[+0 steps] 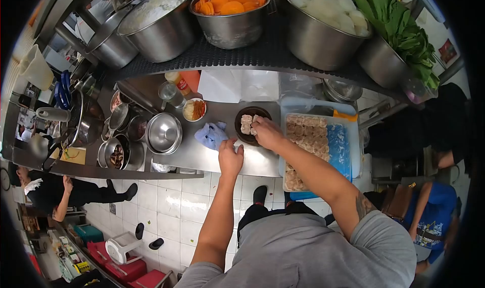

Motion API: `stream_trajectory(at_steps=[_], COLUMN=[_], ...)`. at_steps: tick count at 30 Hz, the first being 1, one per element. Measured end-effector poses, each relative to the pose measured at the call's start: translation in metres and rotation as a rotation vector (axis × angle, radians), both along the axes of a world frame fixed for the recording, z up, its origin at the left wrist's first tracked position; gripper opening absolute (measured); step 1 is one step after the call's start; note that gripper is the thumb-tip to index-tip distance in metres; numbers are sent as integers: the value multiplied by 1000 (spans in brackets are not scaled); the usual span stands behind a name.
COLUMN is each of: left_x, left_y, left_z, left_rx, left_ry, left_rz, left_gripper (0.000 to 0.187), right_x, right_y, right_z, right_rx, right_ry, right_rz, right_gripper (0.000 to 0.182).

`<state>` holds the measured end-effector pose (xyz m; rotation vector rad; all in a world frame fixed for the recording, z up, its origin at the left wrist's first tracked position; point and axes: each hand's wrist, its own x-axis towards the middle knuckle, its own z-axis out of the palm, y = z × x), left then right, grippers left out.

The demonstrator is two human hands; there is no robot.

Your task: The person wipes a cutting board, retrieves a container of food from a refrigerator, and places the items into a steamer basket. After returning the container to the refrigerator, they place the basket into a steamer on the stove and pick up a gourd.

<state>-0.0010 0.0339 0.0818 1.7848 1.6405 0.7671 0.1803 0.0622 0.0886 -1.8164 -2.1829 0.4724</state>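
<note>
A dark round steamer basket (241, 135) sits on the steel counter with several pale meat dumplings (246, 119) in it. My right hand (267, 134) reaches into it from the right, its fingers closed on a dumpling that they partly cover. Just left of the basket is my left hand (231, 159), thumb and fingers apart, holding nothing that I can see. A crumpled blue cloth (211, 135) lies beside its fingertips. Right of the basket, a clear tray (284, 179) contains rows of similar dumplings, with a blue liner (339, 149) bared along one side.
A knife with an orange handle (345, 115) lies across the tray's far end. Steel bowls (163, 133) and a small bowl of chopped garnish (194, 110) stand to the left. A shelf (242, 68) bearing large pots overhangs the counter. Other people (48, 192) are at the far left and right.
</note>
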Motion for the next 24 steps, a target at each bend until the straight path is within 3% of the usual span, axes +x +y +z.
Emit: stream_trajectory(at_steps=[2, 7, 12, 15, 18, 21, 23, 24], left_x=[-2, 4, 27, 31, 28, 24, 32, 36], left_y=[-2, 0, 16, 20, 13, -10, -46, -63], left_z=[-2, -12, -20, -20, -16, -19, 2, -9], left_rx=[-48, 140, 349, 342, 342, 347, -290, -375], left_ry=[-17, -24, 188, 270, 235, 62, -58, -134], left_rz=[-26, -138, -301, -335, -349, -320, -301, -378], left_gripper=[30, 31, 34, 35, 36, 36, 38, 40], right_x=[-2, 2, 11, 21, 41, 78, 118, 134], right_y=[2, 2, -3, -21, -68, -151, -212, -243], right_z=[-1, 0, 4, 18, 40, 52, 34, 28], right_rx=[56, 90, 183, 162, 208, 354, 491, 472], right_ry=[19, 56, 26, 99, 333, 297, 150, 133], right_rz=[10, -25, 30, 0, -222, -517, -701, -873], right_gripper=[26, 23, 28, 29, 28, 23, 22, 27])
